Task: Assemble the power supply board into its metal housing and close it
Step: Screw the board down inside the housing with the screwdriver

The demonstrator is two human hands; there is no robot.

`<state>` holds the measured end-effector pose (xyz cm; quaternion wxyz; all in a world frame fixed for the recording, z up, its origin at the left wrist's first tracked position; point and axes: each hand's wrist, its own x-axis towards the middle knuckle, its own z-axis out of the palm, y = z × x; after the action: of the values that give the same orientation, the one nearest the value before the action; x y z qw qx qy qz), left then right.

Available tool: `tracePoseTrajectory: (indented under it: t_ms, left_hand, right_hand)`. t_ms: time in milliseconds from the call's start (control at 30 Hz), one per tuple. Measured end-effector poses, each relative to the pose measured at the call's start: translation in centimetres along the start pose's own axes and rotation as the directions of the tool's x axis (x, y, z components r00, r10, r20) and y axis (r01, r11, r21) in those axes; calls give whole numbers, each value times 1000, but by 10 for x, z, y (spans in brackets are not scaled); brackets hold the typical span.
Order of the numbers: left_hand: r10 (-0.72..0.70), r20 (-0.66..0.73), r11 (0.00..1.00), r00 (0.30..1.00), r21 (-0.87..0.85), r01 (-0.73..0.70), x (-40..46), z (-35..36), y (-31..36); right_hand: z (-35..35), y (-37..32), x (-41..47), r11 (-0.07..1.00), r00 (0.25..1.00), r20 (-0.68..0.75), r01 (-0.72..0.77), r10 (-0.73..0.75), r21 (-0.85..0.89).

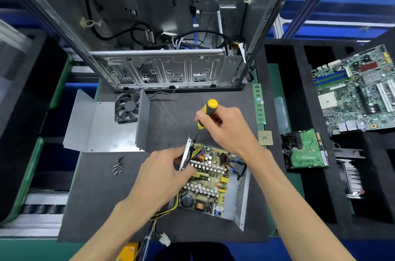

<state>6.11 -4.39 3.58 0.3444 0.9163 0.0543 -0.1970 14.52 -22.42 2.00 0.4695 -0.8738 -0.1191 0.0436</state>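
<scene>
The power supply board [210, 177], crowded with coils, capacitors and heat sinks, lies inside the open metal housing [242, 203] on the dark mat. My left hand [165, 173] grips the housing's left wall and the cables there. My right hand [222, 128] holds a yellow-and-black screwdriver [208, 112], its tip down at the board's far left corner. The grey bent metal cover [102, 130] with a black fan [127, 107] lies apart at the left. Several loose screws [117, 166] sit on the mat left of the housing.
An open computer case [168, 46] stands behind the mat. A RAM stick [259, 103] and a CPU chip [265, 138] lie at the mat's right edge. Foam trays at right hold a motherboard [354, 89], a drive [304, 150] and a heat sink [351, 177]. Cables with a white connector [164, 239] trail toward me.
</scene>
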Motion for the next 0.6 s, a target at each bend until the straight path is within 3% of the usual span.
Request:
tracePoseTrajectory:
  t_ms: [600]
  left_hand:
    - [8,3,1000,1000,-9,-8,1,1,-3]
  right_hand:
    - [3,0,-5,997,998,36,60,-58,-39]
